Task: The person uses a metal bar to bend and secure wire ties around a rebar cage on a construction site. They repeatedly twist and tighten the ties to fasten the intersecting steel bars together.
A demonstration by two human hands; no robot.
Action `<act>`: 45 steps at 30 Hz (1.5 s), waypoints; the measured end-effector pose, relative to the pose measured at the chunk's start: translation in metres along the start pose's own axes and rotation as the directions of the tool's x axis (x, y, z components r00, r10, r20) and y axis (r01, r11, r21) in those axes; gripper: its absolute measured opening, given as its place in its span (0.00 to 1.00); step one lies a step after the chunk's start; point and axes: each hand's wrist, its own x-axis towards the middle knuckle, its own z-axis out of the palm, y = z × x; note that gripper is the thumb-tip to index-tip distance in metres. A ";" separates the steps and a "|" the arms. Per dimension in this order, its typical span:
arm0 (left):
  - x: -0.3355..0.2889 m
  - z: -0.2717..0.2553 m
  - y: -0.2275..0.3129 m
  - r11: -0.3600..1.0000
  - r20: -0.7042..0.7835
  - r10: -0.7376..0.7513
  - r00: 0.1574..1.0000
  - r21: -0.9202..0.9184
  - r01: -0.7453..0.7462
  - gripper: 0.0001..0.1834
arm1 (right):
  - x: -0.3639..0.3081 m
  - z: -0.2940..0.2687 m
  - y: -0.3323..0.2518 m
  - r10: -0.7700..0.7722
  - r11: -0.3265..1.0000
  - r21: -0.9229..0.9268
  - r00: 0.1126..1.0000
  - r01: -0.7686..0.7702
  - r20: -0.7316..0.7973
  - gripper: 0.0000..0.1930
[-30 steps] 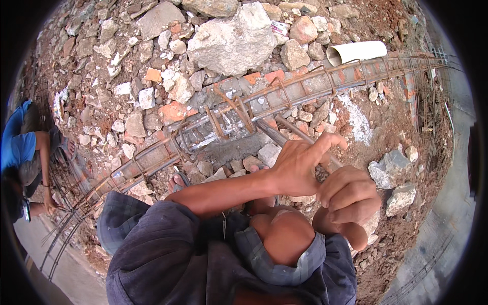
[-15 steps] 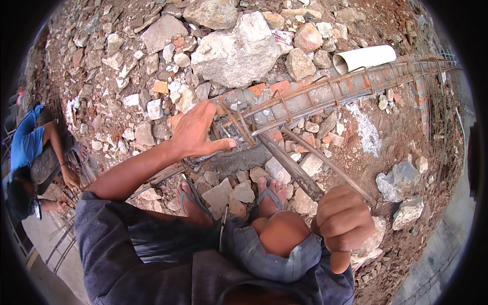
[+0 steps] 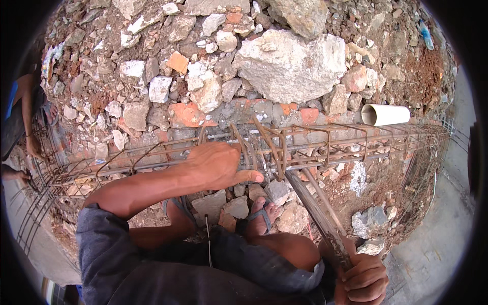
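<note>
My left hand [image 3: 216, 165] rests over the long rusty rebar cage [image 3: 315, 165]. Its fingers curl round a rebar stirrup [image 3: 245, 147], while the thumb points out to the right. Several more stirrups [image 3: 274, 152] stand bunched and slanted just right of that hand. At the lower right, my right hand [image 3: 365, 279] is closed round the near end of a thick, worn, grey-brown bar [image 3: 317, 218]. The bar's far end meets the cage by the bunched stirrups; the exact contact is hard to see. Beside it runs a thinner brown rod [image 3: 324, 198], its near end hidden near my right hand.
A big pale rock [image 3: 290, 63] and broken bricks lie beyond the cage. A white pipe piece [image 3: 386, 115] sits against its right part. Loose stones [image 3: 211, 204] surround my sandalled feet [image 3: 262, 216]. At the far left, another person's hand [image 3: 33, 146] is near crossing rebars [image 3: 38, 198].
The view has shifted, and the cage now runs level across it. My right hand has come lower and further right with the bar. My left hand stays at the stirrups.
</note>
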 end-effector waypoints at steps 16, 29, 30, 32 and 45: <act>-0.014 -0.004 -0.008 0.990 0.046 0.015 0.999 -0.139 -0.009 0.44 | 0.098 0.102 0.045 0.371 0.882 -0.328 0.928 -0.338 0.042 0.25; -0.023 -0.002 0.014 0.995 -0.075 -0.090 0.993 0.031 0.093 0.50 | 0.118 0.102 0.046 0.313 0.825 -0.516 0.946 -0.230 0.080 0.30; -0.018 0.001 0.012 0.995 -0.100 -0.085 0.991 0.040 0.089 0.50 | 0.123 0.109 0.049 0.328 0.785 -0.571 0.943 -0.240 0.055 0.30; -0.018 0.020 0.011 0.995 -0.119 -0.083 0.989 0.050 0.090 0.51 | 0.128 0.117 0.058 0.399 0.727 -0.609 0.917 -0.316 0.001 0.30; -0.020 0.020 0.026 0.980 -0.106 -0.132 0.986 0.133 0.145 0.58 | 0.158 0.099 0.113 0.433 0.582 -0.706 0.889 -0.404 -0.151 0.27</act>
